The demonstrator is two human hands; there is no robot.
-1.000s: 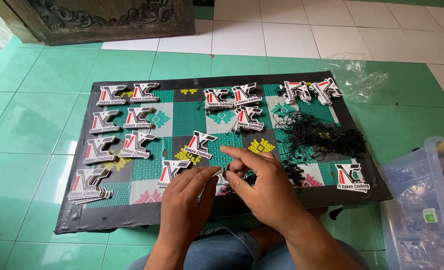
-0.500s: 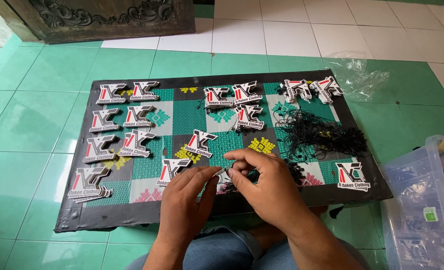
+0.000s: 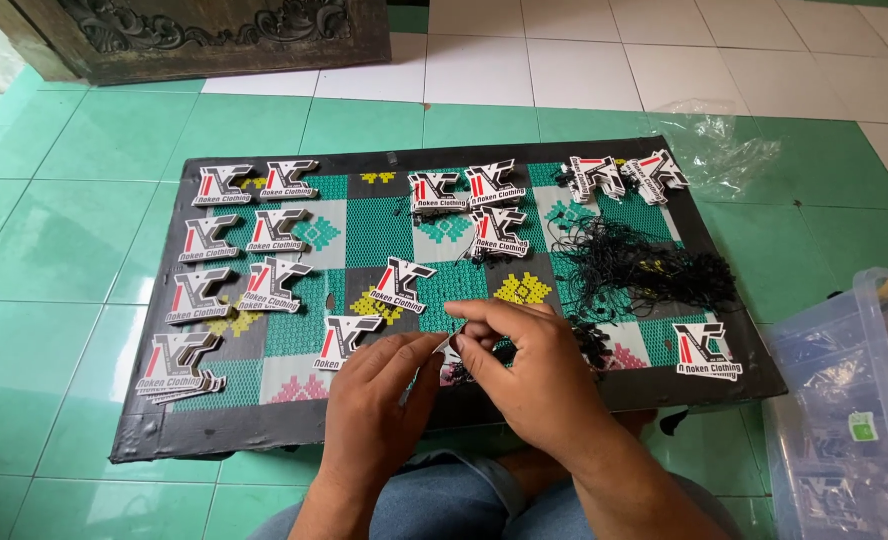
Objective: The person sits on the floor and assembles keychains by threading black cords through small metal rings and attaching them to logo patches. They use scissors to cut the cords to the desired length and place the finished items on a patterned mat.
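Cardboard hang tag (image 3: 451, 347) pinched between both hands over the patterned board's (image 3: 264, 440) near edge: right hand (image 3: 524, 375) fingers closed on its top, left hand (image 3: 379, 400) fingers gripping from below-left.

Small die-cut paper tag (image 3: 451, 350), white with black and red markings, mostly hidden, pinched between fingertips of both hands at lower centre of frame, tilted, raised just over the board's near edge.
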